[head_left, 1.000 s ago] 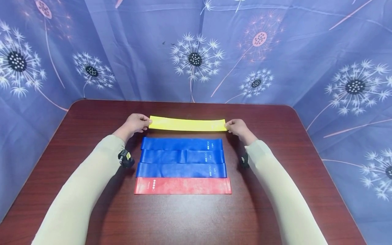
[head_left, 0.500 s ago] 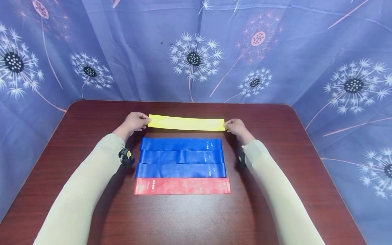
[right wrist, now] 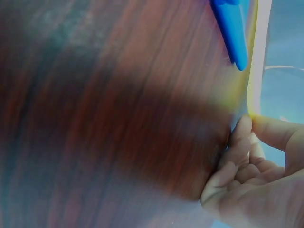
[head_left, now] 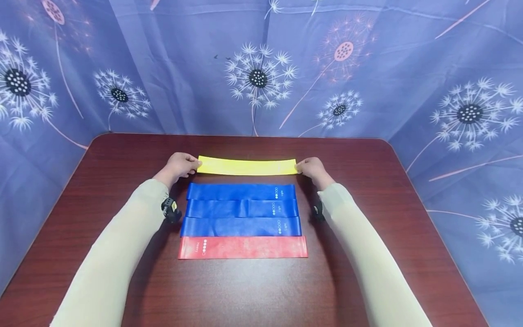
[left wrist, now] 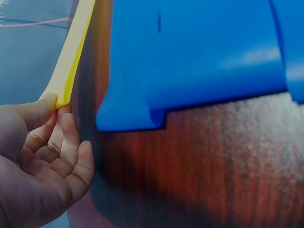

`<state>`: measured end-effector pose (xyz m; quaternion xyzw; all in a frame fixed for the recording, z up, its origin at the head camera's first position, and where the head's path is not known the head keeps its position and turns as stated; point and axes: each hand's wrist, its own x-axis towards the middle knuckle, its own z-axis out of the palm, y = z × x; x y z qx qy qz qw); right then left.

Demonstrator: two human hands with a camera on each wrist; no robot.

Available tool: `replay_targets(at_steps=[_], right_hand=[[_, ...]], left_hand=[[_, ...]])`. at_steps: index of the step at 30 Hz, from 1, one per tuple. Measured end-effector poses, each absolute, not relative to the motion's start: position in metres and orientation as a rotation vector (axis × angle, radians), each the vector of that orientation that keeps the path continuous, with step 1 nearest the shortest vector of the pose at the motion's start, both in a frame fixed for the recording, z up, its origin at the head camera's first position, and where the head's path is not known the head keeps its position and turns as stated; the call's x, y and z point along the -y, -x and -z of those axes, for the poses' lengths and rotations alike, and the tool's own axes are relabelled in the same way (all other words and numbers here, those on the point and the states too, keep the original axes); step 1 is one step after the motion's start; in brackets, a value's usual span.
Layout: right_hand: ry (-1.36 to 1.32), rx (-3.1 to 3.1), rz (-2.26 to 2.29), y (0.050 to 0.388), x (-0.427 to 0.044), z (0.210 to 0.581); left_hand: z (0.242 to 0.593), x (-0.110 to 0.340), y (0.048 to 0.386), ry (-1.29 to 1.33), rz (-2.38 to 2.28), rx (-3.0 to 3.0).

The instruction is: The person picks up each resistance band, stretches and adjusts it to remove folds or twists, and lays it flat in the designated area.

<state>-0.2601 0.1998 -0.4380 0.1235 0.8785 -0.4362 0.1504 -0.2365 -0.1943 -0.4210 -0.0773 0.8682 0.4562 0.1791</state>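
A yellow resistance band (head_left: 247,166) stretches between my two hands at the far part of the table, sagging a little in the middle. My left hand (head_left: 180,165) pinches its left end between thumb and index finger, the other fingers loosely bent in the left wrist view. The right end is pinched by my right hand (head_left: 312,168). Nearer than the yellow band lie three flat blue resistance bands: a far one (head_left: 241,192), a middle one (head_left: 229,209) and a near one (head_left: 233,226). A red resistance band (head_left: 245,247) marked "Heavy" lies closest to me.
The reddish-brown wooden table (head_left: 245,295) has rounded far corners. A blue curtain (head_left: 196,68) with dandelion prints hangs behind it and along both sides. Dark wrist devices sit under both sleeves, such as the left one (head_left: 171,210).
My right hand has shifted slightly left, bringing the yellow band's ends a little closer together. My left hand rose slightly, then came down again. The blue and red bands stay put.
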Motion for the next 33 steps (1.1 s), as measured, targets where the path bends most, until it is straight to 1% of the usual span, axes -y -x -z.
replay_targets(at_steps=[33], right_hand=[[-0.288, -2.694, 1.043, 0.2530, -0.2003, 0.4346]], left_hand=[[0.4254, 0.1978, 0.2321, 0.254, -1.237, -2.498]])
